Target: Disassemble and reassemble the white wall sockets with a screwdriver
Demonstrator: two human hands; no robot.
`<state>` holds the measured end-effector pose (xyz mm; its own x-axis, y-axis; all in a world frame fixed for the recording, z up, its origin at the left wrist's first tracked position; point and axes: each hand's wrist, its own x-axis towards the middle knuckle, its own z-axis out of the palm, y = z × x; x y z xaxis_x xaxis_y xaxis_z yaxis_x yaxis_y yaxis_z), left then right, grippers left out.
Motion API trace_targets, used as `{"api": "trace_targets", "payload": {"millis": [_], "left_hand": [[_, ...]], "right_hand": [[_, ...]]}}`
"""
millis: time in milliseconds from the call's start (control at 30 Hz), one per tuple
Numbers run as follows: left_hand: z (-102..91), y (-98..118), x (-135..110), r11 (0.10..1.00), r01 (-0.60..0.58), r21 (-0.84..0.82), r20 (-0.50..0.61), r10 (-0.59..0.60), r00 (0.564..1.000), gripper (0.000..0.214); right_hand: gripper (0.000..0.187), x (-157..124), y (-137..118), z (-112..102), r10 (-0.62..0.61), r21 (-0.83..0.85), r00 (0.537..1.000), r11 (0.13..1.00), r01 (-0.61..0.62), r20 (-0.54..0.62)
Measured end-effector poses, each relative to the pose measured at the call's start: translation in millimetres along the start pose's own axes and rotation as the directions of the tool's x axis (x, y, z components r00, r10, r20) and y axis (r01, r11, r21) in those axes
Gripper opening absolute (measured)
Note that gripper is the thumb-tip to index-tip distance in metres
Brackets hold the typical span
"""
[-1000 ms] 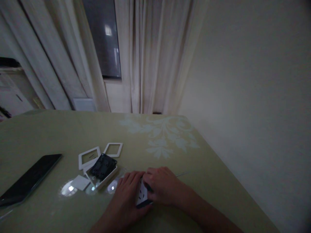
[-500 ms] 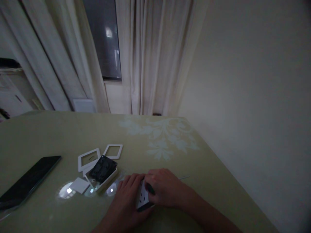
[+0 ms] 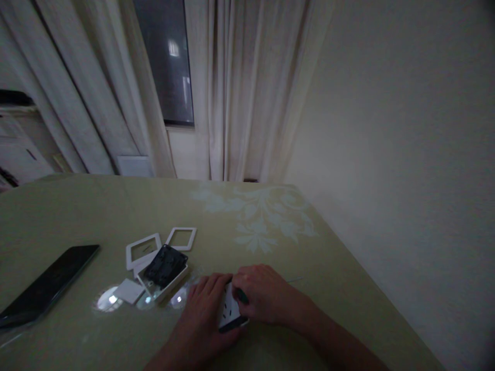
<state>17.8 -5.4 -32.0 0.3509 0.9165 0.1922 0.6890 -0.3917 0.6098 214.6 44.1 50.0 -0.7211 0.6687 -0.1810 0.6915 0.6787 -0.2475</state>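
My left hand (image 3: 201, 314) clamps the white socket plate (image 3: 229, 312) from its left edge while my right hand (image 3: 263, 298), closed on a dark tool (image 3: 242, 295), presses in from the right, both low on the table (image 3: 270, 242).

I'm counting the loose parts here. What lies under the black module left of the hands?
The black module rests tilted on a white housing, on the table. What lies inside the housing is covered.

Both hands, left (image 3: 203, 314) and right (image 3: 263, 296), grip a white socket (image 3: 229, 312) on the table (image 3: 270, 247).
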Motion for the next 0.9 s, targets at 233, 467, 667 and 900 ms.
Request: {"api": "trace_targets", "payload": {"millis": [233, 467, 667, 900], "left_hand": [[1.2, -1.8, -1.1, 1.000, -0.003, 0.003, -0.012, 0.003, 1.000, 0.065], [0.0, 2.5, -1.5, 1.000, 0.016, -0.002, -0.017, -0.016, 1.000, 0.070], [-3.3, 5.6, -0.5, 0.999, 0.022, -0.024, 0.016, -0.022, 1.000, 0.065], [-2.8, 7.5, 1.1, 0.998, 0.047, -0.033, 0.066, -0.045, 0.997, 0.073]], "right_hand": [[0.017, -1.7, -2.3, -1.7, 0.062, 0.003, 0.998, 0.998, -0.062, -0.031], [0.015, -1.2, -1.5, -5.9, 0.085, 0.017, 0.996, 0.996, -0.084, -0.024], [0.015, -0.7, -1.2, -6.9, 0.066, 0.043, 0.998, 0.997, -0.066, -0.015], [0.017, 0.2, 0.5, -5.3, 0.057, 0.076, 0.998, 0.995, -0.057, 0.006]]}}
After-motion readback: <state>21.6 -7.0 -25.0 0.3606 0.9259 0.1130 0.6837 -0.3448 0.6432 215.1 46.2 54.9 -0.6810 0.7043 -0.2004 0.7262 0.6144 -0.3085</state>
